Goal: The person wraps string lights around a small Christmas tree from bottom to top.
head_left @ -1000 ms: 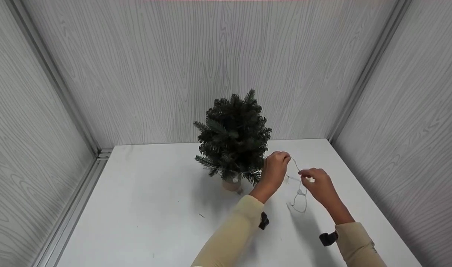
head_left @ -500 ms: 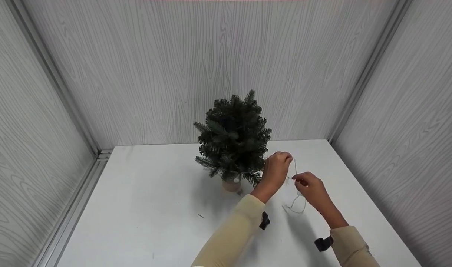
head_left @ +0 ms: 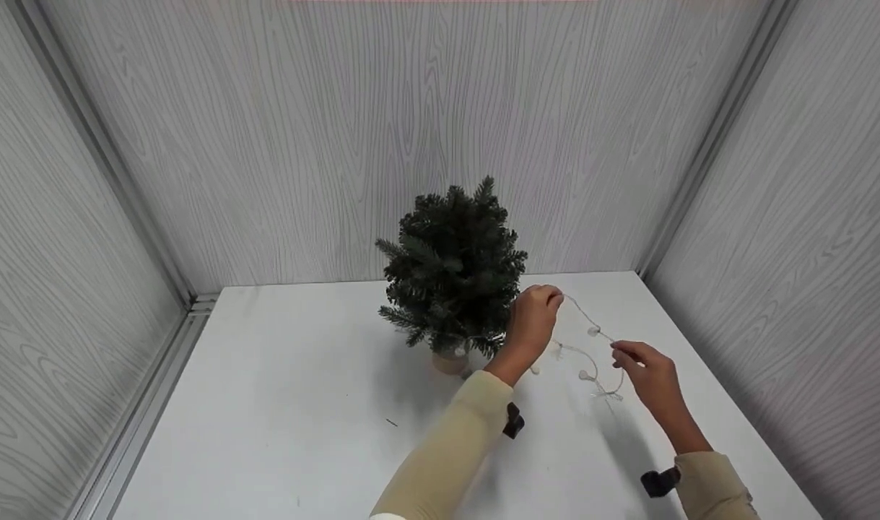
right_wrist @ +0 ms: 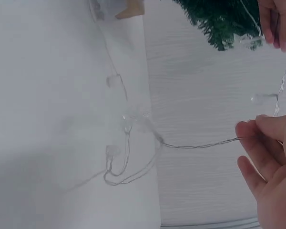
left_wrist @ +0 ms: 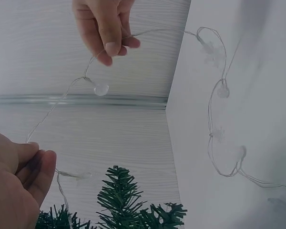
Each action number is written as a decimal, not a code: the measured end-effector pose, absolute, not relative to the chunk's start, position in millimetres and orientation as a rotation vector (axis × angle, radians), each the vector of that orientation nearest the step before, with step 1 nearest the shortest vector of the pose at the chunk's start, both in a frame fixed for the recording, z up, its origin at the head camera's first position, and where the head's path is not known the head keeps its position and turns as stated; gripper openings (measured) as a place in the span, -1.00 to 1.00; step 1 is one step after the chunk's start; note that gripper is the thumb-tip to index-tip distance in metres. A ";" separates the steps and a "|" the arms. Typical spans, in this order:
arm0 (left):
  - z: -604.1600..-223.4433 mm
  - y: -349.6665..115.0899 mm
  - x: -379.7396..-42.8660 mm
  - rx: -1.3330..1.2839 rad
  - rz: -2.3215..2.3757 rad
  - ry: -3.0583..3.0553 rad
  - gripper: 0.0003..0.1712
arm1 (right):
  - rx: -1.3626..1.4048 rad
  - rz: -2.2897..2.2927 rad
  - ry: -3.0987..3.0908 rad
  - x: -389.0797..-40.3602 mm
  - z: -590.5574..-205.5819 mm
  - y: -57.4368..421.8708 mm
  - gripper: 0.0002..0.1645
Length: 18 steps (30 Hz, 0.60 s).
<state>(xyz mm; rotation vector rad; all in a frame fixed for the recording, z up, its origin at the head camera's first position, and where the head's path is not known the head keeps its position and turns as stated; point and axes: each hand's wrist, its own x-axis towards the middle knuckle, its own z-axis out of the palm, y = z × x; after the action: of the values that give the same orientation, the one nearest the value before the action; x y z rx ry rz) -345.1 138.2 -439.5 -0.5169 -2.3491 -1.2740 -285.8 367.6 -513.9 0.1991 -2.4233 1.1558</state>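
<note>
A clear string light (head_left: 593, 331) with round bulbs and snowflake shapes on thin twisted wire runs between both hands. The left hand (head_left: 532, 321) pinches the wire beside the right side of a small artificial Christmas tree (head_left: 450, 267). Farther right, the right hand (head_left: 649, 368) pinches another stretch between thumb and fingertips. One round bulb (left_wrist: 101, 88) hangs from the span between the hands in the left wrist view. The rest of the strand loops down below the hands, where a snowflake (right_wrist: 133, 117) shows in the right wrist view. The left forearm hides part of it.
The tree's pale base (head_left: 448, 362) stands on a white table (head_left: 302, 419), with wire passing low around the branches. A short dark sliver (head_left: 391, 422) lies toward the front. Wood-grain panels (head_left: 324, 144) close in the back and both sides.
After a small move left toward the left hand, the right hand has gone right, drawing the wire between them longer. The left hand has risen slightly. The tree stays put.
</note>
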 end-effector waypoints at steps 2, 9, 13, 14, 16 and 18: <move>-437.7 138.4 -346.1 -0.513 -1.295 -2.338 -0.80 | 0.176 1.150 -2.435 -284.0 -516.8 377.7 -0.77; -430.6 134.0 -349.2 -0.517 -1.371 -2.301 -0.81 | 0.192 0.897 -2.457 -284.6 -529.1 399.9 -0.80; -427.7 133.7 -350.1 -0.496 -1.345 -2.286 -0.81 | 0.149 0.847 -2.482 -283.4 -535.5 410.0 -0.81; -427.2 134.0 -350.3 -0.487 -1.326 -2.285 -0.81 | 0.130 0.846 -2.493 -282.6 -537.1 412.5 -0.81; -426.3 134.6 -350.7 -0.476 -1.294 -2.288 -0.82 | 0.092 0.847 -2.522 -281.0 -539.9 417.1 -0.78; -425.4 135.5 -351.1 -0.467 -1.277 -2.290 -0.82 | 0.065 0.834 -2.550 -279.5 -542.2 421.0 -0.75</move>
<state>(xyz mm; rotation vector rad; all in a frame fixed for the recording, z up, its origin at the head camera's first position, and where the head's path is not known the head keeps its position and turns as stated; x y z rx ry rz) -351.1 135.5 -425.4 -0.4665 -2.2896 -1.2768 -279.5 421.0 -542.2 0.0648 -2.5499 0.8338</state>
